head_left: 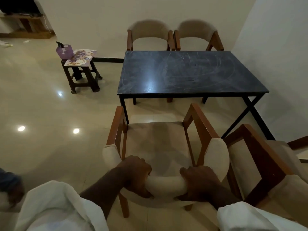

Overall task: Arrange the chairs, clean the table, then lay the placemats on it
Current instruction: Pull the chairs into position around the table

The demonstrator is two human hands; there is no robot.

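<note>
While the left hand (135,175) and the right hand (200,182) each curl their fingers over the top of the padded backrest (165,182), a short stretch of cushion bare between them, the held chair (156,140) stands on the near side of the table (188,72). Its seat faces the table and its front arms reach about to the left end of the table's near edge. A second chair (260,157) sits close beside it, angled, off the table's near right corner. The dark tabletop shows pale swirling smears. Beyond the table's far edge, two more chairs (149,35) stand side by side against the wall (100,22). Left of the table, well apart, a dark stool (83,77) carries floral placemats (80,57) and a purple bottle (64,50).
</note>
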